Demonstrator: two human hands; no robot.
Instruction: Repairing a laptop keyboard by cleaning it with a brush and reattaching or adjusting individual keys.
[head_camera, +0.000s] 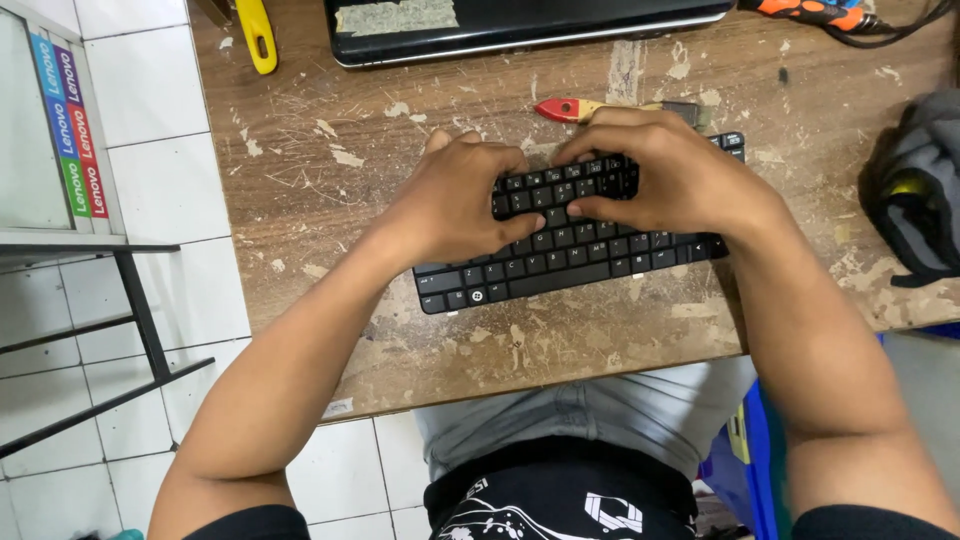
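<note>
Keyboard (560, 250) lies loose on the counter (300, 190), keys seemingly all seated; left hand (455, 205) and right hand (665, 175) press flat on it, gripping nothing.

Black keyboard (560, 255) on a scuffed brown wooden table (330, 190); red-handled brush (580, 110), yellow tool handle (258, 38).

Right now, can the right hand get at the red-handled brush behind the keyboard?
Probably yes: the brush lies just past the right hand, which rests on the keyboard, and nothing stands between them.
</note>
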